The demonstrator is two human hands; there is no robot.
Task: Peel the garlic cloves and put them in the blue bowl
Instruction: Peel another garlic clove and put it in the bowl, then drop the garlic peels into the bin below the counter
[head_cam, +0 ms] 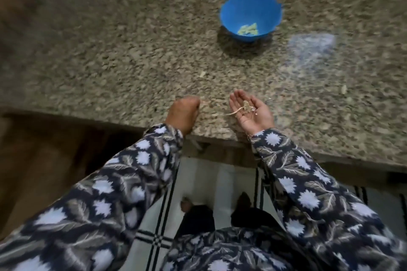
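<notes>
Left hand (pixel 183 114) seemingly curled, right hand (pixel 253 112) cupped

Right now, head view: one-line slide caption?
Open right hand cups garlic skins over granite counter; peeled cloves lie in blue bowl.

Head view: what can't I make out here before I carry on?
Head view only:
Left hand: its own back hides the curled fingers; holding anything, unclear.
Scraps on the open right hand: blurred; skin or clove, unclear.
Pieces in the blue bowl: blurred, uncountable.
Pale bits on the counter: too small to identify.
</notes>
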